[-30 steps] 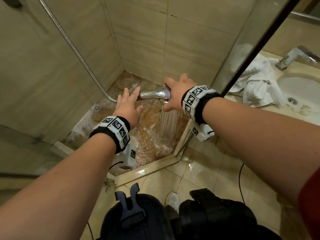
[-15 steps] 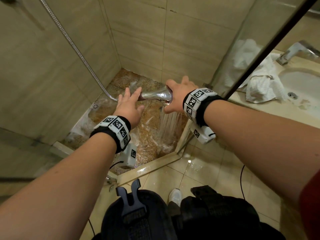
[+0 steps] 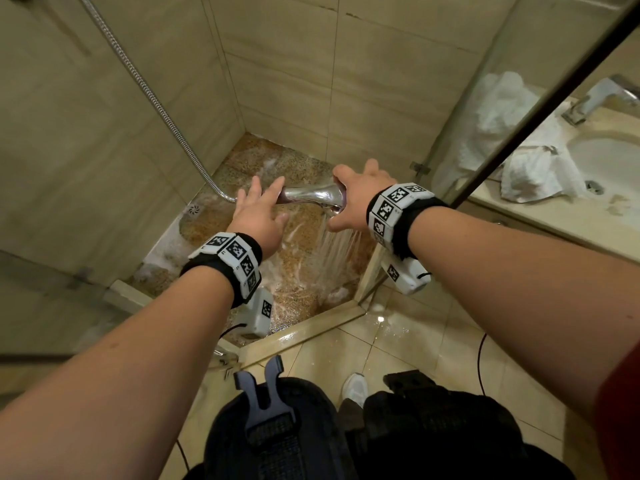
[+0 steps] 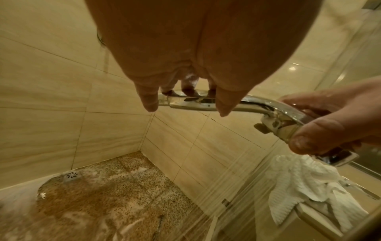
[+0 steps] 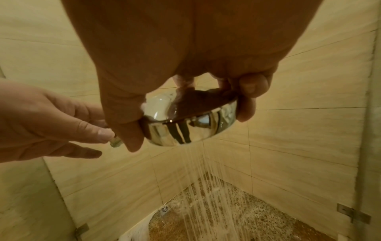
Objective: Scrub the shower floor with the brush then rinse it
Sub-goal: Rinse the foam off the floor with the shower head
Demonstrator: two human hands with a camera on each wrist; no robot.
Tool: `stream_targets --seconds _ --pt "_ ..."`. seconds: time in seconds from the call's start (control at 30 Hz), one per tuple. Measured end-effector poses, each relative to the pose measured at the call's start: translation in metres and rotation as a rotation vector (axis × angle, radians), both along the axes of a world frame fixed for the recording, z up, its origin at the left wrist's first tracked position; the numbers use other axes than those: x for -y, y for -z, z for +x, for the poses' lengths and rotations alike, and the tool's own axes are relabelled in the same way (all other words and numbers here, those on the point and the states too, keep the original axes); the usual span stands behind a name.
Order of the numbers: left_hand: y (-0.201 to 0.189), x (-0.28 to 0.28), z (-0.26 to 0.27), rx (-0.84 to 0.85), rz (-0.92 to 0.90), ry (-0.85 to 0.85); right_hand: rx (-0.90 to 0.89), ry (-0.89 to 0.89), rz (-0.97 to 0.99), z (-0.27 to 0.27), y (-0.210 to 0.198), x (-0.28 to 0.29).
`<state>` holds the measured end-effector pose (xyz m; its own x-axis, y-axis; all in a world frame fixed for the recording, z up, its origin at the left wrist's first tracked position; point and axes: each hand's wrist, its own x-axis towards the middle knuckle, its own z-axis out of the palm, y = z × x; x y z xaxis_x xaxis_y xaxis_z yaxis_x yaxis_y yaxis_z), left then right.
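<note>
A chrome shower head (image 3: pixel 311 195) sprays water down onto the speckled brown shower floor (image 3: pixel 304 244), which is wet and streaked with white foam. My right hand (image 3: pixel 353 199) grips the round head of it (image 5: pixel 185 130) from above. My left hand (image 3: pixel 258 213) lies on the handle (image 4: pixel 191 101) with straight fingers, beside where the metal hose (image 3: pixel 152 95) joins. The spray falls near the front right corner of the floor. A round drain (image 3: pixel 194 210) sits at the left edge. No brush is in view.
A glass shower door (image 3: pixel 519 98) stands at the right. Behind it are white towels (image 3: pixel 533 171) and a sink (image 3: pixel 609 157) on a counter. A raised curb (image 3: pixel 311 327) edges the shower. The tiles outside are wet, near a white shoe (image 3: pixel 355 389).
Both hands stay on the shower head and the water keeps running. The view has shifted a little; nothing was let go or picked up.
</note>
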<state>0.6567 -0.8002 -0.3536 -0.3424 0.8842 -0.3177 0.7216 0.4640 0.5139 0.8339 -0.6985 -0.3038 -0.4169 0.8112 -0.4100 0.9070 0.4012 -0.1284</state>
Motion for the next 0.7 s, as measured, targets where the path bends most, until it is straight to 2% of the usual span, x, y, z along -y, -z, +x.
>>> stream_targets --seconds 0.4,0.7 --pt "-0.003 -0.008 0.016 0.026 0.032 0.052 0.062 0.029 0.039 0.017 -0.009 -0.005" --pt "-0.009 -0.015 0.029 0.018 0.058 0.083 0.046 0.041 0.104 0.032 -0.018 -0.007"
